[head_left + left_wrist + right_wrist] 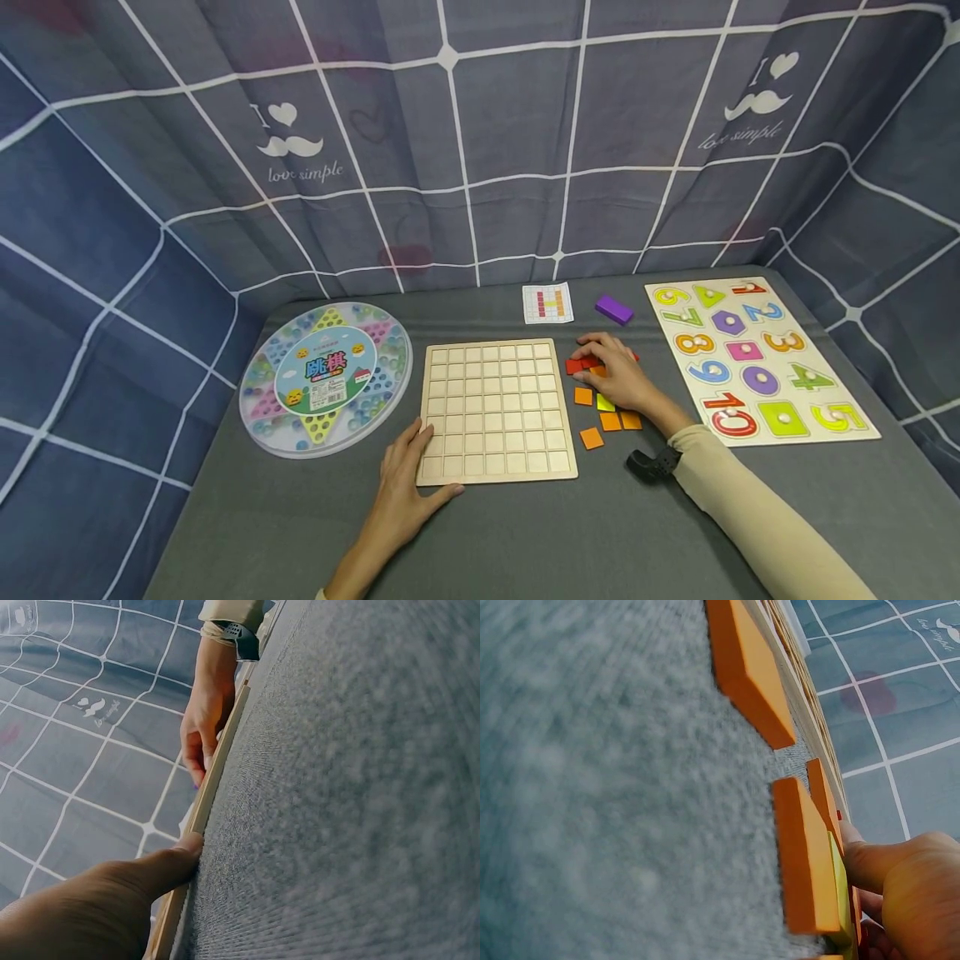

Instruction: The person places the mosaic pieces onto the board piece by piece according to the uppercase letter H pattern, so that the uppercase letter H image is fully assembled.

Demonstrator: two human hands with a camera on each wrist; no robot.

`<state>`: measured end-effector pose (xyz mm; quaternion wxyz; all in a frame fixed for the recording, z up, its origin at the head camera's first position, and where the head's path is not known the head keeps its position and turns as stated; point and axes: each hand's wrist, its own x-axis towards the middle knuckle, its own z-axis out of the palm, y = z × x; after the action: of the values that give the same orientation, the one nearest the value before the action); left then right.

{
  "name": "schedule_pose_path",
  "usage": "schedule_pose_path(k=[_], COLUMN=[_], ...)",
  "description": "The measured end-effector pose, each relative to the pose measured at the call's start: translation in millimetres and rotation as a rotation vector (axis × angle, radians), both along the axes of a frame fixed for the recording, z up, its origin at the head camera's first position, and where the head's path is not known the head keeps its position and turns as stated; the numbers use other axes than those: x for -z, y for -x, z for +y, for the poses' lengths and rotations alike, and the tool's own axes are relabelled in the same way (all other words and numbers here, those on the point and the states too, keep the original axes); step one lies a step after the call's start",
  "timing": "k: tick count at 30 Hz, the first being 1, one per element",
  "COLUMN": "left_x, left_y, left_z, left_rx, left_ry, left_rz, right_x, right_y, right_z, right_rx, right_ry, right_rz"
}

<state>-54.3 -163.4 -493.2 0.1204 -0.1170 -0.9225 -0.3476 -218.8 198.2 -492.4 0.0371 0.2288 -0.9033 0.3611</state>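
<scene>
A pale wooden grid board [497,412] with square recesses lies flat in the middle of the table. At its near left corner, my left hand [405,483] touches it, fingers along the left side and thumb [176,859] against the near edge. Beyond the board's right side, my right hand [615,371] reaches over red square tiles [573,367], its fingers bent and partly covering them. Whether it pinches one is hidden. Around that hand lie several orange tiles [592,438] and a yellow-green tile [605,403]; in the right wrist view, an orange tile [802,855] is close by.
A small printed pattern card [547,303] and a purple block [614,310] lie behind the board. To the left is a round Chinese checkers box [326,379]; on the right, a number-and-shape puzzle board [757,358]. Checked cloth [510,142] hangs around the table.
</scene>
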Motion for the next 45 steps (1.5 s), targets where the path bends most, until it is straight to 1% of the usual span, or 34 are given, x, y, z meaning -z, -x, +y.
schedule_pose_path(k=[5, 14, 19, 24, 31, 35, 40, 43, 45], left_x=[0.7, 0.1, 0.1, -2.3, -4.2, -3.9, -2.9, -2.2, -2.1], left_y=[0.3, 0.5, -0.1, 0.3, 1.3, 2.2, 2.9, 3.0, 3.0], left_z=[-0.2, -0.1, -2.5, -4.8, -1.5, 0.0, -0.1, -1.2, -1.8], left_rx=[0.002, -0.011, -0.011, 0.000, 0.018, 0.021, 0.018, 0.011, 0.007], left_ry=[0.007, 0.005, 0.005, 0.004, -0.007, -0.014, -0.026, -0.033, -0.033], left_rz=[0.002, -0.012, -0.002, -0.006, -0.034, -0.028, -0.012, -0.007, -0.004], right_x=[-1.3, 1.3, -0.1, -0.8, -2.7, -3.9, -12.2, -22.2, -29.6], right_y=[-0.6, 1.8, 3.4, 3.8, 3.7, 3.6, -0.3, -3.7, -6.1], right_z=[-0.1, 0.2, -3.2, -5.0, -1.9, -1.7, -8.7, -22.0, -34.6], right_rx=[0.003, 0.002, 0.000, 0.007, 0.016, 0.030, 0.052, 0.037, 0.014], right_ry=[0.011, 0.000, 0.015, 0.016, 0.023, 0.037, 0.083, 0.128, 0.155], right_rz=[0.003, -0.003, 0.006, 0.004, -0.016, 0.015, 0.104, 0.121, 0.103])
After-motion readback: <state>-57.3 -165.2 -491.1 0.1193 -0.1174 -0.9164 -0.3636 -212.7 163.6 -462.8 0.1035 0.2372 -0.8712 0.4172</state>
